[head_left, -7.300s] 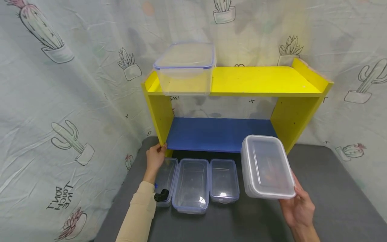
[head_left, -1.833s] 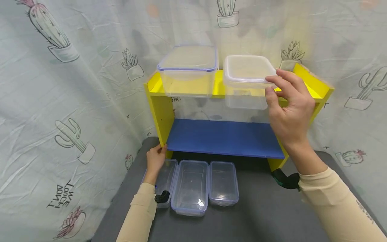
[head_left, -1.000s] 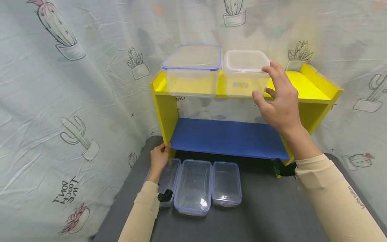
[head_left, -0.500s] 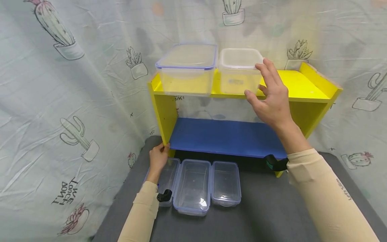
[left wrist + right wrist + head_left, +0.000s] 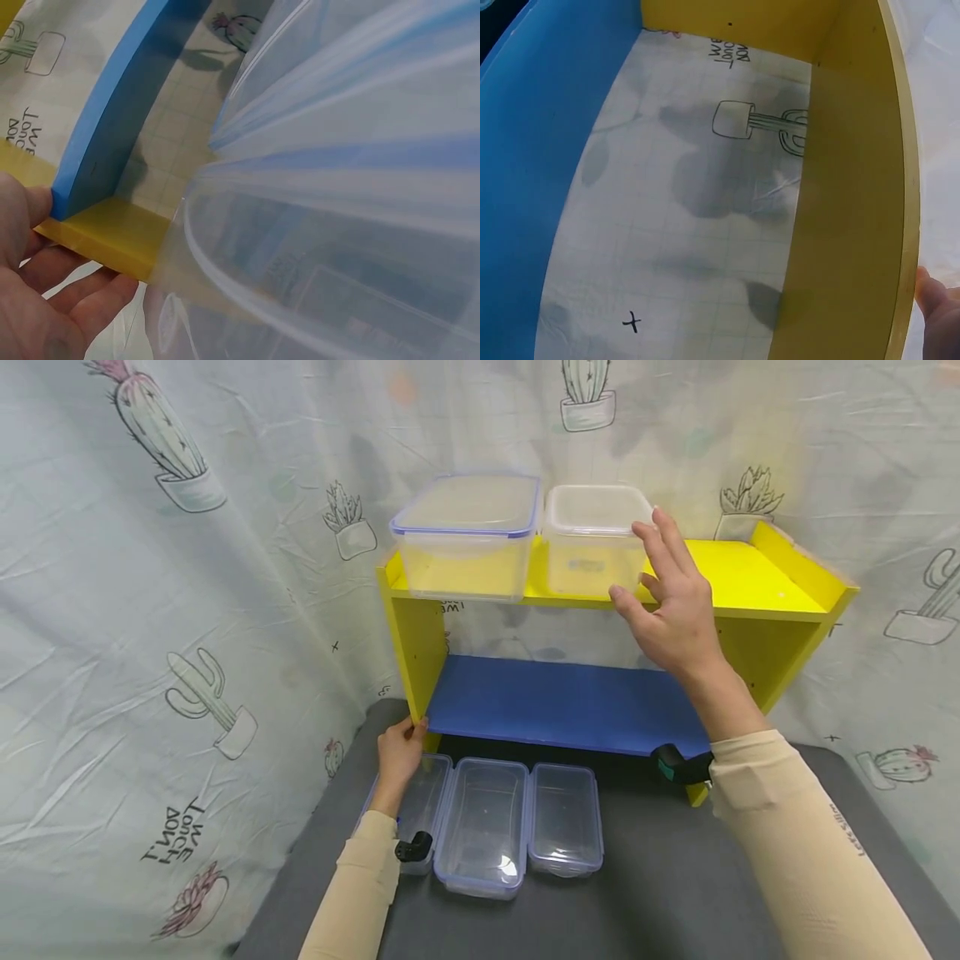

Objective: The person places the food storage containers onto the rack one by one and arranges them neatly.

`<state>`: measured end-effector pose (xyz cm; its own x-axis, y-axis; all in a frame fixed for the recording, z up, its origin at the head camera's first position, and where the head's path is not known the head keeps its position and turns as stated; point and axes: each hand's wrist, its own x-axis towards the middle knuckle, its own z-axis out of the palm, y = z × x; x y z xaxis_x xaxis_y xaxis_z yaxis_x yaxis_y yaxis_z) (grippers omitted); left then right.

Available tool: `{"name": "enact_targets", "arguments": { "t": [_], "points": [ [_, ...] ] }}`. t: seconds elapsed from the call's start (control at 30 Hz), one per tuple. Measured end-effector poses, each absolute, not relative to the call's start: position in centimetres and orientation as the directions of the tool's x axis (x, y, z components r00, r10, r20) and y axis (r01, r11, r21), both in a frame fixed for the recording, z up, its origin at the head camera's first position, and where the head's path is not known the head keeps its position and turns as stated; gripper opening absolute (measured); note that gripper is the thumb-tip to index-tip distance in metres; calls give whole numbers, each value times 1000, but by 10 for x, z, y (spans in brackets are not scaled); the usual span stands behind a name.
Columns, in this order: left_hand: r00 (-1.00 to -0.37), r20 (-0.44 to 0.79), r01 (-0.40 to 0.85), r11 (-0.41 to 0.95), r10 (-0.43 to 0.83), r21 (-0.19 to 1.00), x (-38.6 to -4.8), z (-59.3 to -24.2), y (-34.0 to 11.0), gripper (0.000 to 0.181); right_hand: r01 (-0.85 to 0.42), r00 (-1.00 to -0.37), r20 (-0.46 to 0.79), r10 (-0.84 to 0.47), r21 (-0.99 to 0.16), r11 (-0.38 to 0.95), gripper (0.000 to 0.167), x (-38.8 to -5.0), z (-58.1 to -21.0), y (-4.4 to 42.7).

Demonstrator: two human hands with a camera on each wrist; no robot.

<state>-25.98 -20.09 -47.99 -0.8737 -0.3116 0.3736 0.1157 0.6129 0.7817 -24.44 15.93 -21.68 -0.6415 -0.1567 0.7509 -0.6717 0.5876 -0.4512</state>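
On the yellow top shelf point(image 5: 742, 577) stand a large clear box with a blue-rimmed lid point(image 5: 468, 539) and, just right of it, a smaller clear box with a white lid point(image 5: 596, 539). My right hand point(image 5: 678, 614) is at the smaller box's right side, fingers spread and raised; whether they touch it cannot be told. Only part of my right hand point(image 5: 939, 311) shows in the right wrist view, by the yellow edge. My left hand point(image 5: 399, 756) grips the lower left edge of the yellow side panel; in the left wrist view, thumb and fingers of that hand point(image 5: 45, 281) pinch its corner.
Three clear boxes with blue rims stand side by side on the grey table point(image 5: 660, 893) below the shelf: a left one point(image 5: 423, 793), a middle one point(image 5: 483, 827) and a right one point(image 5: 566, 818). The blue lower shelf point(image 5: 555, 702) spans between yellow side panels. A patterned curtain point(image 5: 285, 527) hangs behind.
The white-lidded box, held low at the right earlier, has moved up onto the top shelf beside the large box. My right hand has loosened its hold on it. My left hand stays at the panel.
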Motion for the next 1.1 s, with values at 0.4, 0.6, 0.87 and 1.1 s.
{"name": "enact_targets", "arguments": {
  "t": [0.4, 0.6, 0.87, 1.1],
  "points": [
    [-870, 378, 110, 621, -317, 776, -257, -479, -202, 25, -713, -513, 853, -98, -360, 602, 72, -231, -229, 162],
    [-874, 372, 113, 615, -311, 780, -258, -479, -201, 25, -736, -364, 928, 83, -341, 585, 52, -223, -241, 162],
    [-873, 371, 107, 617, -318, 780, -258, -478, -201, 25, -787, -369, 929, -26, -297, 541, 26, -220, -269, 180],
    [-874, 365, 97, 619, -322, 779, -259, -480, -202, 26, -784, -433, 879, -202, -257, 565, 13, -223, -304, 193]
  ]
}}
